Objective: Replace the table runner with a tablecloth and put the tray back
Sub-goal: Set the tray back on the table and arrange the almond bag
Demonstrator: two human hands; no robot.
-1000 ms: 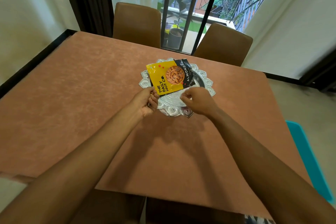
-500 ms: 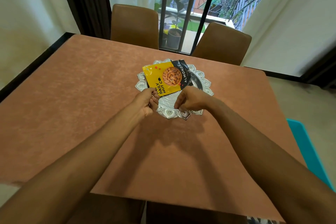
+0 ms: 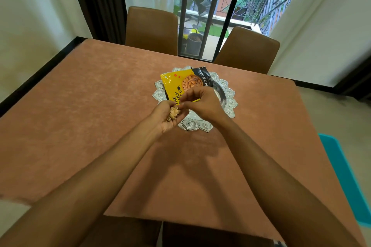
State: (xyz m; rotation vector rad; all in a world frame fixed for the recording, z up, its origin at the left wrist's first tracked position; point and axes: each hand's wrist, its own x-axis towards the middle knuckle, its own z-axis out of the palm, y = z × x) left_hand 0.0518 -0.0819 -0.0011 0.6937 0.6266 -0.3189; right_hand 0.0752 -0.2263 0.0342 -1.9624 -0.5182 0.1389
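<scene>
My left hand (image 3: 167, 116) and right hand (image 3: 202, 104) are bare. Both my forearms are bare too, uncovered from the near edge of the view right up to the wrists. They look long and slim, widening towards the near corners.

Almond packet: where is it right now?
Head view: the almond packet lies on the left half of the silver tray, mid-table, beyond the left hand holding a beige wad, partly hidden by the right hand.
</scene>
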